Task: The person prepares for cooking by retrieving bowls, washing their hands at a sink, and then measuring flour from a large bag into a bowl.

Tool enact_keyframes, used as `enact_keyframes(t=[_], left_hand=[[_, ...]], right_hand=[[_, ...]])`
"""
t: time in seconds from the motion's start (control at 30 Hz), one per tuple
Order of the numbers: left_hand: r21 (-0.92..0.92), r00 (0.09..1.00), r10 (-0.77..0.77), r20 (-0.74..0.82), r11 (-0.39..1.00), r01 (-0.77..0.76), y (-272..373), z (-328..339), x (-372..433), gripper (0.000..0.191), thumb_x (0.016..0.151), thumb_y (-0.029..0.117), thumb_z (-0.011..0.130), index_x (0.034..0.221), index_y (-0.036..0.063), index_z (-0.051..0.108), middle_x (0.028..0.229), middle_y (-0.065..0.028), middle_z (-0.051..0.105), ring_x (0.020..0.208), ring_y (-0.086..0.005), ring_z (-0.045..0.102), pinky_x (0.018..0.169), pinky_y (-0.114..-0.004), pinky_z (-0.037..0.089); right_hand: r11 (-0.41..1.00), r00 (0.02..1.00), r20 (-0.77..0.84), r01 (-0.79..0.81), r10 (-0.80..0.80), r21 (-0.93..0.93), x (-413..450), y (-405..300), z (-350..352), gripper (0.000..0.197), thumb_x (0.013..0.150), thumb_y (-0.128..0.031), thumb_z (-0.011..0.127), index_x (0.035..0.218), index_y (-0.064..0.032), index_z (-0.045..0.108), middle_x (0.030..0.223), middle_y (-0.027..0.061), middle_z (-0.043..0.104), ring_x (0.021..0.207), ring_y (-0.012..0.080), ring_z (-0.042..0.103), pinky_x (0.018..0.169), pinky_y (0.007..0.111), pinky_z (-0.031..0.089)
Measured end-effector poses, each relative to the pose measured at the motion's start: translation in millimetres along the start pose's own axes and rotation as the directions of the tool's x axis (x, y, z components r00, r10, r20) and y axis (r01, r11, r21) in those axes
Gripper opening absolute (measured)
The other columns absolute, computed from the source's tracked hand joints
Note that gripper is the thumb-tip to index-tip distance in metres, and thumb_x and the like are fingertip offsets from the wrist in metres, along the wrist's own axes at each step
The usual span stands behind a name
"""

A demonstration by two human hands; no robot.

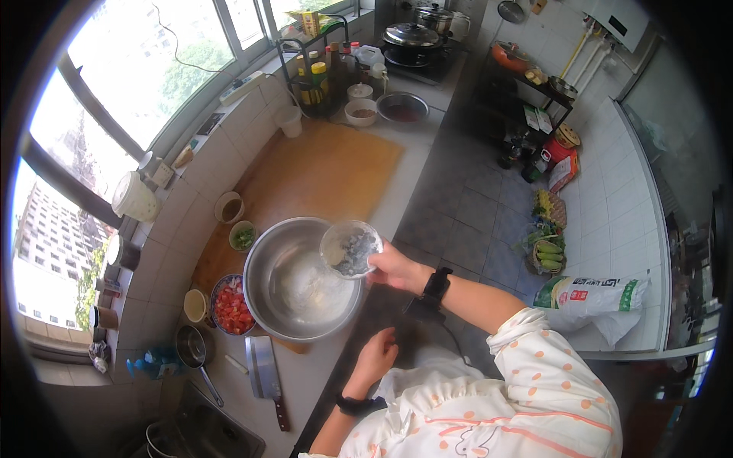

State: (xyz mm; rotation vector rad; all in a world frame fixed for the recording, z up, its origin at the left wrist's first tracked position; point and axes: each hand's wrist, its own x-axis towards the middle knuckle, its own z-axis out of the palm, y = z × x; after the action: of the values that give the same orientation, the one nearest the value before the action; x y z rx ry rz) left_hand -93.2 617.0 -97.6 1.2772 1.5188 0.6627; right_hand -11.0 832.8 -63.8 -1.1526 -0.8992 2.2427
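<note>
My right hand (395,266) grips the rim of a small see-through bowl (350,250), tilted over the right edge of a large stainless steel basin (260,275). White powdery residue clings inside the small bowl. A heap of white powder, probably flour (315,292), lies on the basin's bottom. My left hand (378,355) hangs near the counter's front edge, loosely curled, with nothing seen in it. Left of the basin sit a patterned bowl of chopped tomatoes (232,303) and a cup of chopped green onion (243,236). A cleaver (263,366) lies on the counter below them.
A wooden board (332,166) extends behind the basin. Nearby are a cup of brown liquid (231,207), a beige cup (196,305) and a small saucepan (193,346). The sink (217,423) is at lower left. Sauce bottles (318,86) and a lidded pan (411,35) stand at the far end.
</note>
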Motion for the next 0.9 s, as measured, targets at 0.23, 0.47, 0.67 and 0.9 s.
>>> enact_keyframes(t=[0.23,0.47,0.67,0.9], left_hand=[[0.122,0.966,0.162,0.202,0.974,-0.189,27.1,52.6,32.1,0.036,0.086,0.011,0.06,0.122,0.005,0.06,0.106,-0.0161,0.068,0.096,-0.0287,0.067,0.083,-0.036,0.053],[0.193,0.839,0.33,0.434,0.875,-0.444,82.5,173.1,84.6,0.032,0.086,0.008,0.061,0.117,0.0052,0.062,0.101,-0.0169,0.068,0.089,-0.027,0.069,0.078,-0.034,0.055],[0.128,0.687,0.46,0.563,0.772,-0.622,173.5,326.0,103.0,0.03,0.085,0.006,0.062,0.115,0.0056,0.063,0.101,-0.0159,0.067,0.089,-0.0276,0.067,0.075,-0.035,0.054],[0.058,0.476,0.596,0.647,0.584,-0.81,261.6,468.2,130.0,0.03,0.084,0.003,0.061,0.114,0.0077,0.065,0.103,-0.0155,0.064,0.089,-0.0286,0.063,0.067,-0.033,0.053]], right_hand=[[0.975,0.981,-0.147,0.151,-0.128,0.163,-151.7,-7.6,-123.4,0.06,0.084,0.002,0.047,0.139,-0.0169,0.035,0.11,0.0046,0.056,0.076,0.0144,0.058,0.059,0.03,0.052],[0.888,0.853,-0.479,0.37,-0.208,0.272,-325.4,39.2,-283.5,0.05,0.082,0.0,0.05,0.131,-0.0068,0.04,0.102,0.0077,0.056,0.075,0.0165,0.059,0.059,0.031,0.054],[0.763,0.57,-0.771,0.621,-0.284,0.178,-506.0,89.0,-417.3,0.071,0.08,0.003,0.048,0.146,-0.0164,0.026,0.118,0.0083,0.053,0.079,0.0174,0.061,0.056,0.029,0.055],[0.68,0.193,-0.954,0.733,-0.228,-0.015,-663.2,100.4,-490.4,0.064,0.083,0.003,0.045,0.142,-0.0131,0.025,0.114,0.012,0.056,0.07,0.0169,0.062,0.051,0.026,0.054]])
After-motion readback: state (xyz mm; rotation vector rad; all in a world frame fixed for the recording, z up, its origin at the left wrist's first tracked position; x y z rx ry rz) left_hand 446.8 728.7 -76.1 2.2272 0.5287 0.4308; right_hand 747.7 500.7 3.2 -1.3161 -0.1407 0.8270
